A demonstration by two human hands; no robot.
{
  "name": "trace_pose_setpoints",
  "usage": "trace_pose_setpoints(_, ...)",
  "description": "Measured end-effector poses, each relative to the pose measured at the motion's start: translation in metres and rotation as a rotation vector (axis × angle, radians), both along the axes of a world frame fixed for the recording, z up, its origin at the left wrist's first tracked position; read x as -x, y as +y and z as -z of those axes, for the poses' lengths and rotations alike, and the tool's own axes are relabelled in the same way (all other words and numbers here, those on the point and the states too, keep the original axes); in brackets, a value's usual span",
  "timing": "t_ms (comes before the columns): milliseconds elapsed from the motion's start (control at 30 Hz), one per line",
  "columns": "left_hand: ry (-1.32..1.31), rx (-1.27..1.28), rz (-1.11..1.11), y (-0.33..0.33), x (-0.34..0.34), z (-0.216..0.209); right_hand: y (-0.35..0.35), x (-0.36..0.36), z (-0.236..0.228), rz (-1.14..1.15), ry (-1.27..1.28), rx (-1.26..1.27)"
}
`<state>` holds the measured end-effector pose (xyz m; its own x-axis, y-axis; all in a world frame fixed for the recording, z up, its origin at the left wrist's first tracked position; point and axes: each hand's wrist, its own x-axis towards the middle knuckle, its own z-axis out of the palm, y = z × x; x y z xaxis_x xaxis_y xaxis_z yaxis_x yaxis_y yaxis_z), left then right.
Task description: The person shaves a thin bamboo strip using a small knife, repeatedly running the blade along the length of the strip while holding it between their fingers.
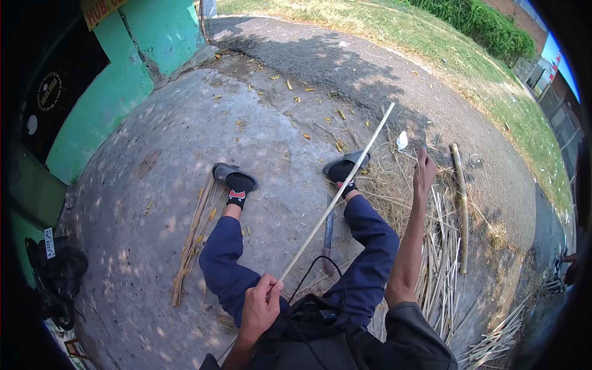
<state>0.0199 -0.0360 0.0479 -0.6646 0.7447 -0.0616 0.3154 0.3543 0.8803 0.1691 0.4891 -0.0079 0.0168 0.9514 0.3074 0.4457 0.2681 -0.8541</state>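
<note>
A long, pale bamboo strip (333, 202) slants up and away to the right from my left hand (262, 306), whose fingers are closed around its near end by my lap. Out to the right, my right hand (424, 172) is raised with its fingers drawn together; what they hold, if anything, is too small to make out. It is apart from the strip. Between my legs a large knife (329, 231) with a brown handle lies on the ground, partly behind the strip. Thin split strips (439, 265) lie heaped beside my right forearm.
A thicker bamboo pole (460, 209) lies right of the heap. Split bamboo lengths (194, 240) rest by my left foot. More cut strips (496, 336) lie at lower right. White litter (402, 140) and dry leaves dot the ground. A green wall (102, 123) stands at left.
</note>
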Motion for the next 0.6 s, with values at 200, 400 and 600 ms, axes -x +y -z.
trace_pose_setpoints(200, -0.086, 0.001, -0.037, 0.011, 0.026, 0.014, -0.086, 0.014, -0.002, -0.489, 0.333, 0.269)
trace_pose_setpoints(400, -0.177, -0.093, 0.092, 0.049, 0.022, 0.02, -0.175, 0.028, -0.008, -0.717, 0.376, 0.443)
trace_pose_setpoints(600, -0.113, -0.012, 0.168, 0.058, 0.013, 0.011, -0.197, 0.046, -0.018, -0.621, 0.554, 0.416)
